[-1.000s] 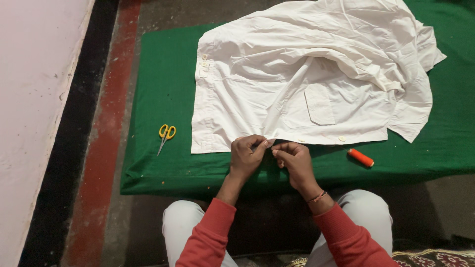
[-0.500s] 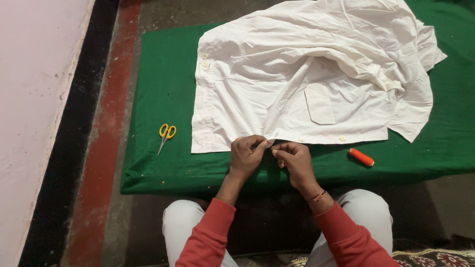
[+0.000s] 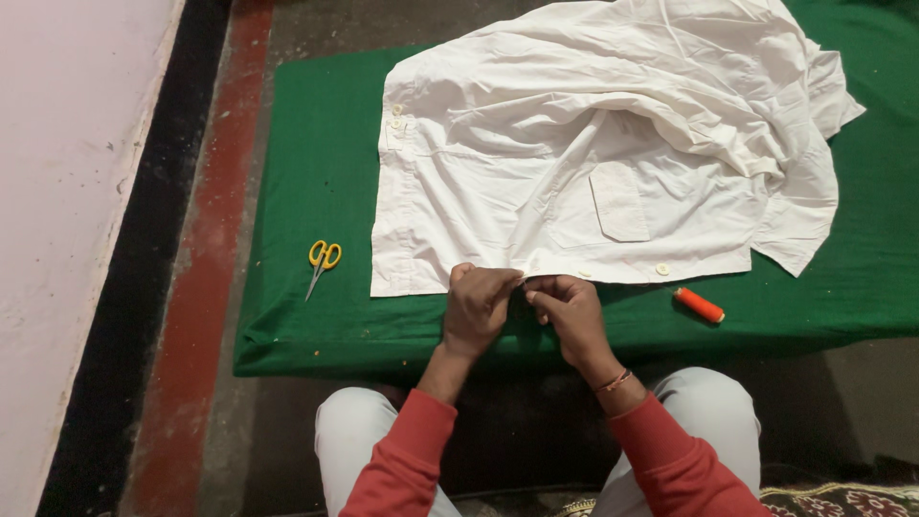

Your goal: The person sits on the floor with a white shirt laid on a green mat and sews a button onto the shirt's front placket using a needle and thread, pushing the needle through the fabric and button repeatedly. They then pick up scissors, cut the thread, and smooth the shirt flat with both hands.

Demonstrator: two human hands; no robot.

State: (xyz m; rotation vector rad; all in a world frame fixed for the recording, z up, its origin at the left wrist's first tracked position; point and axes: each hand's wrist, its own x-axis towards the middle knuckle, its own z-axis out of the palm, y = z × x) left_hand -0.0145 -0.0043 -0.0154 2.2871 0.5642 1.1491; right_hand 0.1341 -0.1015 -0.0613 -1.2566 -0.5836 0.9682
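A white shirt [image 3: 593,153] with a chest pocket lies spread on a green cloth mat [image 3: 316,191]. My left hand [image 3: 476,308] pinches the shirt's near edge at the button placket. My right hand [image 3: 572,314] is right beside it, fingers pinched together at the same edge; whether it holds something small such as a needle is too fine to tell. Both hands touch at the fingertips. Small white buttons show along the edge to the right of my hands.
Yellow-handled scissors [image 3: 321,264] lie on the mat left of the shirt. An orange thread spool [image 3: 699,304] lies on the mat to the right of my hands. A red-painted floor strip [image 3: 206,287] and a pale wall [image 3: 67,191] run along the left.
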